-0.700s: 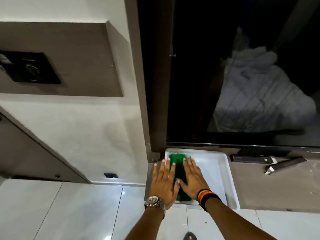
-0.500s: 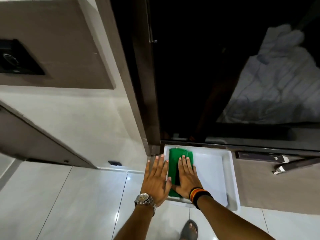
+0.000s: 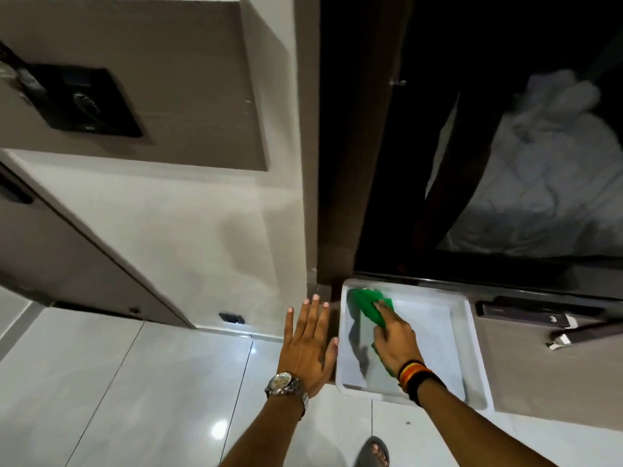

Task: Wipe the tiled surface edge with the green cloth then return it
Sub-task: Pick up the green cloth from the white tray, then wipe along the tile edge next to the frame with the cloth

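I see a bright green cloth [image 3: 365, 306], plain. The tray [image 3: 473, 345] is white. Floor tiles [image 3: 101, 382] are glossy pale grey with thin dark grout lines. Wall panel [image 3: 135, 62] is taupe, with a black control plate [image 3: 84, 102]. Watch [image 3: 283, 385] is silver; wristband [image 3: 413, 375] is black with red and yellow-orange stripes. Sandal [image 3: 369, 453] is grey.

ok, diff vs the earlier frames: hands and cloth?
Left hand has come off the green cloth and now hovers open beside the white tray. Right hand has closed its fingers on the cloth and bunched it up, where it lay flat before. Cloth stays in the tray; tray hasn't moved.
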`<state>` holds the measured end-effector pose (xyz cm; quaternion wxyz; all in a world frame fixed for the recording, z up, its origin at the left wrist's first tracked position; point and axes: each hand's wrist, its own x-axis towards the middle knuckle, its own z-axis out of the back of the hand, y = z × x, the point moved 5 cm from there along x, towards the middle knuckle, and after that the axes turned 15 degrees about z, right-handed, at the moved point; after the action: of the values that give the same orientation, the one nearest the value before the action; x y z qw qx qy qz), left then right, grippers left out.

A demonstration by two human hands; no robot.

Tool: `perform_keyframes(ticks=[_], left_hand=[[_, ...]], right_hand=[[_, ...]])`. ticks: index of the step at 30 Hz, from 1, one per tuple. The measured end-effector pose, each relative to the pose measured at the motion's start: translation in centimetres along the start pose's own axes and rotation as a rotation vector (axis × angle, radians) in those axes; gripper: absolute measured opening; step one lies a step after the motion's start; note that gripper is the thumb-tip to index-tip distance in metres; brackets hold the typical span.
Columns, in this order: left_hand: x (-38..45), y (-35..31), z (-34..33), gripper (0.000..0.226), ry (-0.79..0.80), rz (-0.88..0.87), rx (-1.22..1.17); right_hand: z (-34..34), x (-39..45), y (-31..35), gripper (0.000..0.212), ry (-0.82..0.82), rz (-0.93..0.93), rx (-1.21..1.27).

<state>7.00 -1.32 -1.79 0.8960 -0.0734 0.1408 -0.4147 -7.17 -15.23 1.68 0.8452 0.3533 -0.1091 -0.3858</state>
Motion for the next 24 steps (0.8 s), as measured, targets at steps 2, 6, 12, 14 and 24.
perform_keyframes(ticks=[2, 6, 12, 14, 24], left_hand=[[-0.4, 2.6, 1.4, 0.079, -0.028, 0.026, -0.031], [-1.7, 9.2, 3.2, 0.081, -0.074, 0.108, -0.142], [-4.6, 19.4, 3.5, 0.073, -0.077, 0.233, -0.167], [-5.8, 22.6, 2.5, 0.075, -0.056, 0.304, -0.158], [-10.9, 30.9, -5.9, 0.076, 0.104, 0.604, -0.233]], right_hand=[[0.6, -1.8, 3.5, 0.059, -0.098, 0.056, 0.083], [-2.4, -4.6, 11.5, 0.063, -0.117, 0.208, 0.170], [-11.7, -3.8, 20.9, 0.057, 0.089, 0.291, 0.223], [-15.1, -3.3, 22.2, 0.055, 0.167, 0.238, 0.259], [-31.4, 1.0, 14.4, 0.035, 0.496, -0.173, 0.096]])
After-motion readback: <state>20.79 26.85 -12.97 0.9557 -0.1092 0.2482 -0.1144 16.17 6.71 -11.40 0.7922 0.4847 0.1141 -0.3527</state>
